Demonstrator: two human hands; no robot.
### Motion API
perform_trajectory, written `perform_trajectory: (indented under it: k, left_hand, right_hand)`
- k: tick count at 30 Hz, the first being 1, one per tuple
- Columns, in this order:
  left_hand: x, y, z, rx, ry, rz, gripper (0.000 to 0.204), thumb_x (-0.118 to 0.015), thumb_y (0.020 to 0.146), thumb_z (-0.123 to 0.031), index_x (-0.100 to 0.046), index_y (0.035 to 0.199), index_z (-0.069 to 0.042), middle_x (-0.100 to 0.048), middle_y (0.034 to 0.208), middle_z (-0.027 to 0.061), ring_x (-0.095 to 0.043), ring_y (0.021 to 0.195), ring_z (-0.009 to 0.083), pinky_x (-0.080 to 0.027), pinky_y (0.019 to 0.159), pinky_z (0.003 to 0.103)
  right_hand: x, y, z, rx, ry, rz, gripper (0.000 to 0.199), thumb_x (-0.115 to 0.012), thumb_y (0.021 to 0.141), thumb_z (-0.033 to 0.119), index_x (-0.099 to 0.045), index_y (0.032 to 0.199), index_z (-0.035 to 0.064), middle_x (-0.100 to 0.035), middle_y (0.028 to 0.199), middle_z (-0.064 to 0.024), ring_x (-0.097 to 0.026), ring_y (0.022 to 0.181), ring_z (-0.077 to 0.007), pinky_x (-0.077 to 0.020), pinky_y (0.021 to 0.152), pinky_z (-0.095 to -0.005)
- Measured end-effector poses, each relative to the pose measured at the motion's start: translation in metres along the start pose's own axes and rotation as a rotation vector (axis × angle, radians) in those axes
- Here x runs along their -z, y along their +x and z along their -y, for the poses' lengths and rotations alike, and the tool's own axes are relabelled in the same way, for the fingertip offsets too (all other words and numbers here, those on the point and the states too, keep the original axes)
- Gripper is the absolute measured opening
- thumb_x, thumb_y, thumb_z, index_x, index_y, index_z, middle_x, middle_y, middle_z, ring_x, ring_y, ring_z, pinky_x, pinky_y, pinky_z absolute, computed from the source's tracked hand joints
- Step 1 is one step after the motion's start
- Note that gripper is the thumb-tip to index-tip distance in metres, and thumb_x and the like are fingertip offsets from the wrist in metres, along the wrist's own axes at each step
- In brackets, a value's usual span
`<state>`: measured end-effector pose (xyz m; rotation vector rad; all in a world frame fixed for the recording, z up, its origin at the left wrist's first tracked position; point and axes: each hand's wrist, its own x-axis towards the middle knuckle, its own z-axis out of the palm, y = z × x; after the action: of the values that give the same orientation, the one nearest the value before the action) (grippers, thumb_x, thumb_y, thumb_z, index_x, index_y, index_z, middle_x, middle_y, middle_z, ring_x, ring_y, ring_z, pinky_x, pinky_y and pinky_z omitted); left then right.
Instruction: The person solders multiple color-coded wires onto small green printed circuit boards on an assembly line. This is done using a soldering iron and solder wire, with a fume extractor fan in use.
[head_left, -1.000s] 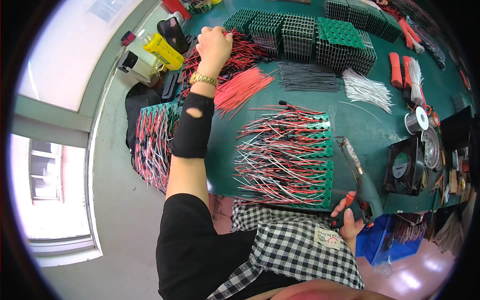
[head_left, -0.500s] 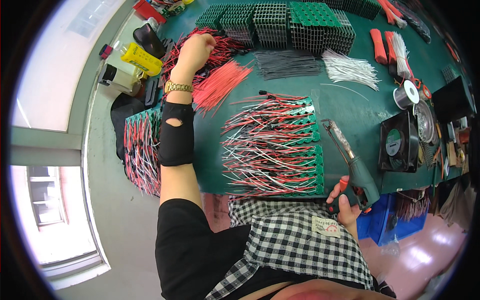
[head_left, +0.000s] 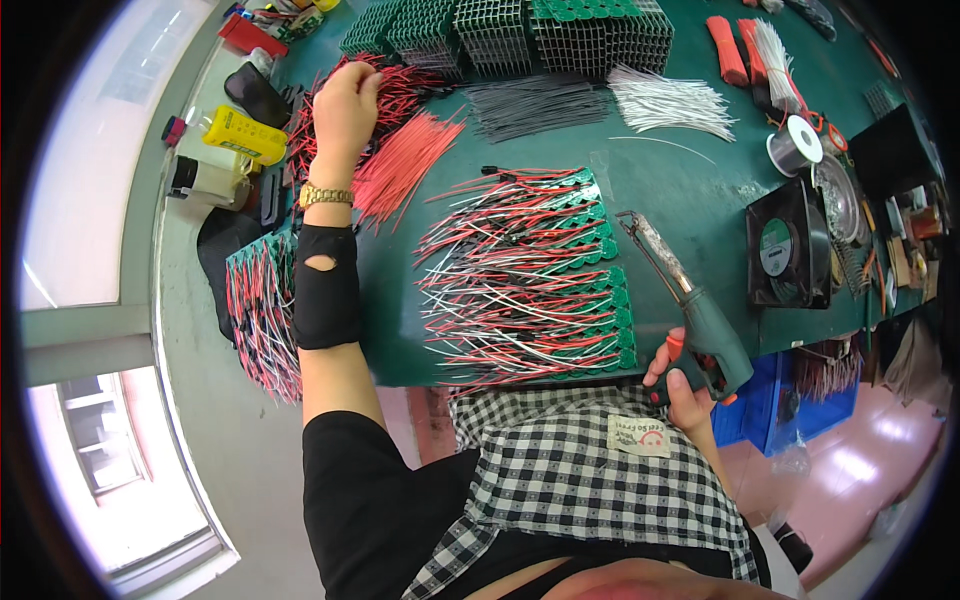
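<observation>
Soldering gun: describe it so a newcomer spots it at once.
On the green table, find the wired boards at the near edge. Just right of them, the right hand grips the soldering gun. Unlike the black fan, it has a long metal nose and orange trigger.

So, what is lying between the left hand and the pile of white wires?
In the head view, from the left hand rightward: tangled red wires, straight red wires, then dark wires, before the white wires.

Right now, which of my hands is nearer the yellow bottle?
Left. Your left hand is just right of the yellow bottle, at the red and black wires. Your right hand is far away, across the table, gripping the green tool.
</observation>
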<state>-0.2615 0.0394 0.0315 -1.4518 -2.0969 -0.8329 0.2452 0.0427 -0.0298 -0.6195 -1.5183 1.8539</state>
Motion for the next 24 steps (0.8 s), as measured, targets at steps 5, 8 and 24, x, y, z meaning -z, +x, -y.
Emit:
perform_trajectory:
  k: [5,8,24]
  left_hand:
    - [0.000,0.010,-0.013,0.250,-0.613,-0.121,0.012,-0.056,0.094,-0.012,-0.056,0.097,-0.001,-0.064,0.082,0.0054,-0.060,0.072,0.0105,-0.049,0.067,0.023]
    - [0.002,0.014,-0.027,0.224,-0.815,-0.142,0.008,-0.055,0.094,-0.009,-0.053,0.097,-0.002,-0.061,0.082,0.0032,-0.056,0.066,0.0063,-0.047,0.062,0.019]
    - [0.006,-0.001,-0.115,-0.082,-0.329,0.031,0.011,-0.055,0.094,-0.012,-0.056,0.095,-0.001,-0.062,0.085,0.0060,-0.059,0.075,0.0119,-0.046,0.066,0.024]
  right_hand:
    - [0.000,0.001,-0.001,0.013,-0.010,-0.018,0.045,-0.049,0.082,0.005,-0.041,0.126,-0.0010,-0.055,0.083,-0.0101,-0.055,0.068,-0.0149,-0.0463,0.063,-0.0291]
    - [0.000,0.001,-0.002,0.034,-0.035,0.005,0.045,-0.050,0.083,0.006,-0.042,0.127,0.0008,-0.055,0.084,-0.0096,-0.055,0.067,-0.0142,-0.0458,0.061,-0.0284]
    - [-0.003,0.002,0.006,-0.011,0.027,-0.014,0.043,-0.056,0.083,0.003,-0.044,0.123,-0.0024,-0.057,0.084,-0.0083,-0.056,0.070,-0.0136,-0.0486,0.064,-0.0281]
